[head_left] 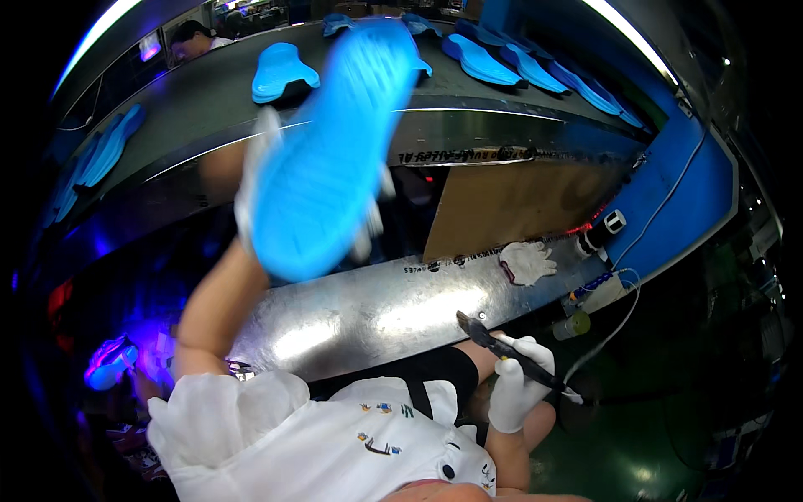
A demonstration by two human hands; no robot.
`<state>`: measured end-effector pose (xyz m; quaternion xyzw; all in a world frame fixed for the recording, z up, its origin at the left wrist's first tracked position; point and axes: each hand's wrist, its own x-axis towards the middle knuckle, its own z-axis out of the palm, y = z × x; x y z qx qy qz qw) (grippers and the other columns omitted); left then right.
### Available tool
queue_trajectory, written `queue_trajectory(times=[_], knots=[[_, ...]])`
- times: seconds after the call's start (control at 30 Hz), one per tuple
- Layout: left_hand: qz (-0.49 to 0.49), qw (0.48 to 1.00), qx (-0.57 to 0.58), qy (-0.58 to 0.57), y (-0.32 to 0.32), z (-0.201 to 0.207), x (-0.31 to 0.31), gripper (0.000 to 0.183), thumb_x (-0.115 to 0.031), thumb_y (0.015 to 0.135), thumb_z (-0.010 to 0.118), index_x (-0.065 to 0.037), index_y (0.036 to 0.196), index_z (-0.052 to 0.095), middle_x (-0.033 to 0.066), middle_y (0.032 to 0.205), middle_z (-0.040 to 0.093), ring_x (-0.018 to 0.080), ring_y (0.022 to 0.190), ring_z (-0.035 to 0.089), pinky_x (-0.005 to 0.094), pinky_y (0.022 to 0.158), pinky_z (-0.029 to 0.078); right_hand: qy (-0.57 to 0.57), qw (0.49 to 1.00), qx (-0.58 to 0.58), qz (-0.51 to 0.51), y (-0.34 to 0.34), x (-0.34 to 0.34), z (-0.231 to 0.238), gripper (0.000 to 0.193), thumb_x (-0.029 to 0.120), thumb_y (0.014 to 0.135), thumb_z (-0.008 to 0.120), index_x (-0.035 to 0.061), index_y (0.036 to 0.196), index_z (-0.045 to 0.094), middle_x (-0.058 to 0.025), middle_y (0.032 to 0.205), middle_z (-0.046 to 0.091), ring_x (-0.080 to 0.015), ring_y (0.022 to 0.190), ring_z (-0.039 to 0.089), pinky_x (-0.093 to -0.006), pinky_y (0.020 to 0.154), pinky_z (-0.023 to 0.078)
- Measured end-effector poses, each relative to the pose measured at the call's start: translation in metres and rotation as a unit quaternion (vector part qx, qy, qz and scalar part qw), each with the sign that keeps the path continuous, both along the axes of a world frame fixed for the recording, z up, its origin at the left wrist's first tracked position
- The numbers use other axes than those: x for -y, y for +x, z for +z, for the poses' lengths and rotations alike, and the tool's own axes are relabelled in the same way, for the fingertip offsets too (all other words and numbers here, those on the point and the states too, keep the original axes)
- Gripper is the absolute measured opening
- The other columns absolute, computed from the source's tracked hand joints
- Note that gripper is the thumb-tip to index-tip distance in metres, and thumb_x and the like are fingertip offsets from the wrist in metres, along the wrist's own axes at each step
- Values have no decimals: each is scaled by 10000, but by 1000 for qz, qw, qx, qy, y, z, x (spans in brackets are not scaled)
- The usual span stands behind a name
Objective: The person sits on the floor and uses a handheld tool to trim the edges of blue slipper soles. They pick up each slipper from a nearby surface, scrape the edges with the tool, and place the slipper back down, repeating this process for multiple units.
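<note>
A bright blue shoe sole [322, 171], blurred by motion, is held up before the belt's near edge. My left hand [253, 180], in a white glove, is closed around it; the glove shows on the sole's left side and fingertips show past its right edge. At the lower right my gloved right hand [520, 385] grips a black-handled brush [510, 356]. The bristle end points up and left over the metal shelf's near edge. A thin pale tube or cord [604, 341] runs toward the handle's lower end.
Several blue soles [481, 60] lie along the dark conveyor belt [213, 105]. On the metal shelf [335, 322] are a loose white glove [529, 263] and a cardboard sheet [510, 209]. A jar [572, 325] stands right. Far left, another person's hand [146, 383] is near a purple-lit shoe [109, 368].
</note>
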<state>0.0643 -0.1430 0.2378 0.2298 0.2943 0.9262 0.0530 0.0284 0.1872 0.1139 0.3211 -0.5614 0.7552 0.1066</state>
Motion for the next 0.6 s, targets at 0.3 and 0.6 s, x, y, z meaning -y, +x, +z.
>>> queue_trajectory(times=[0.3, 0.6], knots=[[619, 451, 174, -619, 48, 117, 214, 632, -368, 926, 495, -69, 1475, 402, 145, 1503, 446, 383, 1369, 422, 527, 1121, 364, 55, 996, 49, 53, 0, 21, -17, 234, -5, 856, 715, -52, 1063, 617, -116, 990, 692, -109, 815, 644, -218, 737, 519], [415, -146, 453, -776, 273, 64, 393, 339, -271, 965, 531, -46, 1194, 640, 222, 1207, 646, 388, 1165, 603, 487, 952, 497, 109, 988, 92, 66, 6, 23, -22, 220, -26, 854, 710, -46, 1064, 645, -80, 988, 686, -79, 814, 621, -202, 725, 497]])
